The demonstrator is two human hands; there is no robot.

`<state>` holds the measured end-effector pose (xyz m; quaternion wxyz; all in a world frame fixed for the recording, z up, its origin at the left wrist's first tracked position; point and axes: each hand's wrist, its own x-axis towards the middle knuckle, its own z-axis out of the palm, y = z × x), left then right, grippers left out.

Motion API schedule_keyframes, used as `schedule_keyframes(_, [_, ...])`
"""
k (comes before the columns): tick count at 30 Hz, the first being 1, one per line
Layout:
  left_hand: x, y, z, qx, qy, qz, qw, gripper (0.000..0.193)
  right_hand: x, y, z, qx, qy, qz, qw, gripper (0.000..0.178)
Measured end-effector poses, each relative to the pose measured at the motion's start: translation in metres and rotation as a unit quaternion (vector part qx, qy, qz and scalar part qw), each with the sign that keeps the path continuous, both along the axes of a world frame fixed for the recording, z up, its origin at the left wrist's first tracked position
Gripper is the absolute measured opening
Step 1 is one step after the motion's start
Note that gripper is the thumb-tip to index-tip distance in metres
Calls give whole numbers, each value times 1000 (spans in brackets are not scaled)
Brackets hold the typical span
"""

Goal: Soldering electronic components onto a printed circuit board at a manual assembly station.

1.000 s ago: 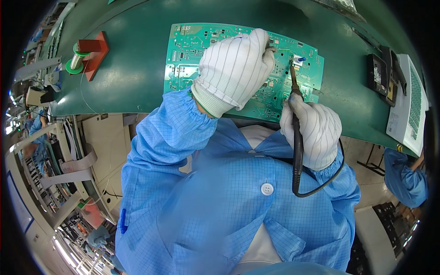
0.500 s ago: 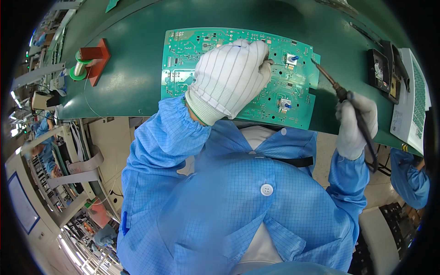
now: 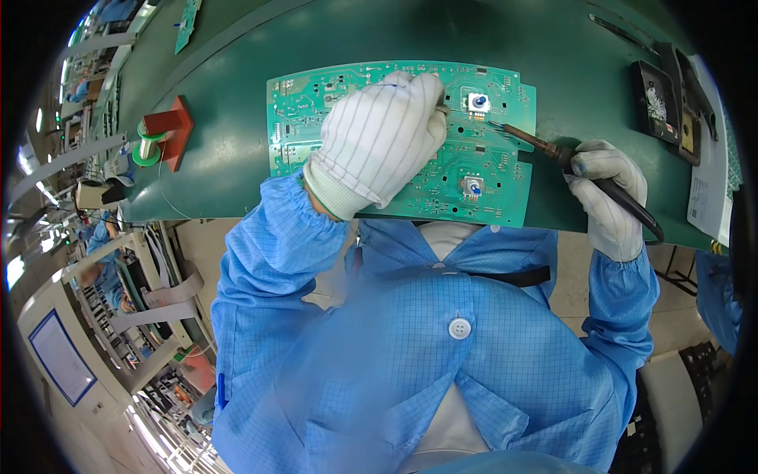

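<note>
A green circuit board [image 3: 438,178] lies on the green bench, with two square metal parts near its right side, an upper blue-shafted knob switch [image 3: 478,103] and a lower blue-shafted knob switch [image 3: 472,186]. My left hand [image 3: 379,138], in a striped white glove, rests over the board's middle with its fingers closed; what they pinch, if anything, is hidden. In my gloved right hand [image 3: 614,193] is a soldering iron [image 3: 545,146], held by its dark handle. The iron's tip points left, at or just above the board below the upper switch; contact is unclear.
A solder spool [image 3: 148,150] sits on a red stand [image 3: 181,130] at the left, its thin wire trailing toward the near edge. Black trays [image 3: 659,103] stand at the right by a white box [image 3: 705,201]. Tweezers [image 3: 622,33] lie at the back right, a small board [image 3: 186,25] back left.
The soldering iron's tip has moved left and slightly down, from the board's upper right edge to below the upper switch. In view, the board and my left hand have shifted slightly left and down.
</note>
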<state>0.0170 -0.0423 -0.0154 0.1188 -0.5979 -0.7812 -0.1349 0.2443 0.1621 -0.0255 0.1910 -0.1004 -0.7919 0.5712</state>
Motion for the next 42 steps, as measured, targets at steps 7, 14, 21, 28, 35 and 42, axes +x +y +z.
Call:
schedule_keyframes(7, [-5, 3, 4, -60, -72, 4, 996, 11, -5, -1, 2, 70, 15, 14, 997, 18])
schedule_keyframes(14, [-7, 6, 9, -78, -112, -2, 991, 11, -8, 0, 1, 86, 15, 29, 996, 18])
schedule_keyframes(21, [-8, 8, 13, -92, -127, -7, 988, 12, -9, 0, -3, 123, 53, 54, 990, 22])
schedule_keyframes(28, [-7, 12, 16, -101, -188, 11, 977, 11, -11, 1, -10, 131, 101, 66, 984, 23])
schedule_keyframes(35, [-5, 11, 18, -116, -207, 47, 970, 7, -10, 1, -11, 164, 93, 91, 978, 30])
schedule_keyframes(42, [-2, 8, 18, -111, -203, 41, 972, 6, -11, 0, -10, 171, 95, 84, 977, 31])
